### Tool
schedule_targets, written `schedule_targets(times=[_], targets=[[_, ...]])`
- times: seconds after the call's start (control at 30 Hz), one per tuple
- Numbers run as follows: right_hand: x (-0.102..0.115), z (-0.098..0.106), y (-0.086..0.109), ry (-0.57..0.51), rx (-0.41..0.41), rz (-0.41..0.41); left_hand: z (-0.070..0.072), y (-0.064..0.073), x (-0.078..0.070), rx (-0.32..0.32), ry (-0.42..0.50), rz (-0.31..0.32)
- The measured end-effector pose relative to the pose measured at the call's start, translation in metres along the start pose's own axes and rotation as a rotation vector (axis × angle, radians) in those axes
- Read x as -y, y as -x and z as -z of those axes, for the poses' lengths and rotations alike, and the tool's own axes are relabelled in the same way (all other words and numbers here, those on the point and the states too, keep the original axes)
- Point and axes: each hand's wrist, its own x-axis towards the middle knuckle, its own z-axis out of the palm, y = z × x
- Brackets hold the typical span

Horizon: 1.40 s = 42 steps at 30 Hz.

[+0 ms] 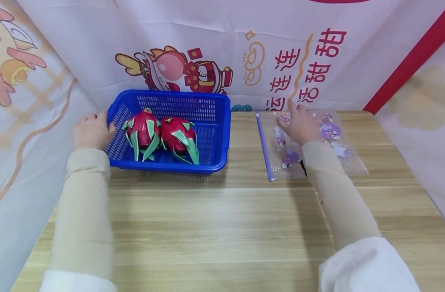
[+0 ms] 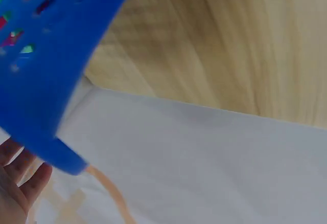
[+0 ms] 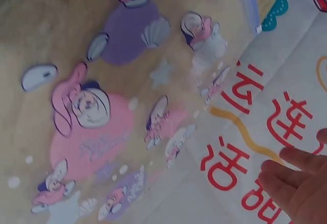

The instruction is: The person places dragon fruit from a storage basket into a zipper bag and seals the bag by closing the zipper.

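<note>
Blue rectangular plastic basket with perforated walls (image 1: 167, 166): stands at the far left of the pale wood-grain table (image 1: 215, 227), close to the cloth behind; long side faces the wearer. Holds two fruits, both toward the left half of the interior.

Red oval dragon fruit with green leafy scales (image 1: 143, 129): lies on the left, tips pointing toward the near wall. Second red oval dragon fruit with green leafy scales (image 1: 176, 134): lies just beside the first, on its right.

Left hand (image 1: 92, 132): placed at the left end of the basket, appears to touch the rim; in the left wrist view, fingers loosely extended and parted below the rim. Any firm hold: cannot tell.

Clear flat plastic bag with pink and purple cartoon prints (image 1: 289, 158): lies on the table well to the right of the basket. Carries a purple slider strip (image 1: 264, 146) along the left edge.

Right hand (image 1: 299, 123): hovers over the far part of the bag, fingers relaxed and apart, nothing in hold.

White printed cloth (image 1: 208, 20): hangs behind the table; bears red Chinese characters (image 1: 310, 73) and a cartoon figure
</note>
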Motion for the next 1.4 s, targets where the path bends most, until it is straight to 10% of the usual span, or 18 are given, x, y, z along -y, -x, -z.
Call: schedule_targets(times=[0.67,1.4], targets=[[0.004,-0.062,0.011,0.049,0.101,0.159,-0.035,0.008,0.019,-0.012,0.066,0.075],[0.010,-0.083,0.020,0.032,0.203,0.133,-0.030,0.012,0.010,-0.045,0.109,0.086]])
